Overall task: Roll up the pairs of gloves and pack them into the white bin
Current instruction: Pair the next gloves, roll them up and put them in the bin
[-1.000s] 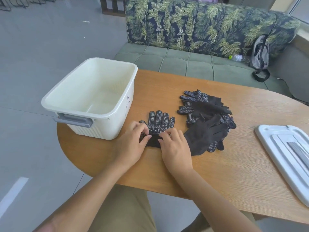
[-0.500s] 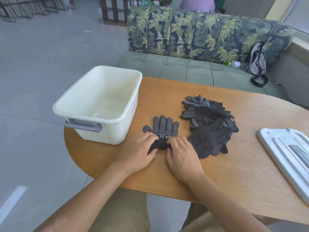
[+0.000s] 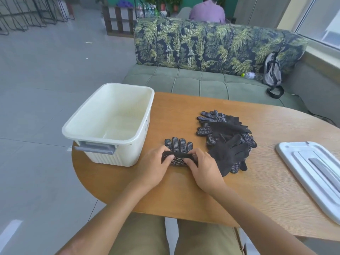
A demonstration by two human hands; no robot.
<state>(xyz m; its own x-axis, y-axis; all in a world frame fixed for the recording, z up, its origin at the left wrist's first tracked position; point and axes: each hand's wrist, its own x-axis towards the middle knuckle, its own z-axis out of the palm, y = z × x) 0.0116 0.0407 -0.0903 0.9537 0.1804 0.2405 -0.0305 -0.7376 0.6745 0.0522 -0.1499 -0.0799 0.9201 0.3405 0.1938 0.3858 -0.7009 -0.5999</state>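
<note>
Fingers (image 3: 166,157) of both hands pinch the glove pair (image 3: 179,153) near the table's (image 3: 184,190) front edge; roll tightly, keeping ends aligned.

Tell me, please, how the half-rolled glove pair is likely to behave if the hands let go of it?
The glove pair looks like soft knit, so the roll would probably loosen once the left hand and right hand release it. Its fingers lie limp on the table, so it would likely flop when lifted. The grip dots may keep it from sliding.

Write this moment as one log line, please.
step: rolling | left hand, right hand: gripping dotted black knit gloves | white plastic bin: empty | pile of black gloves: waiting
</note>
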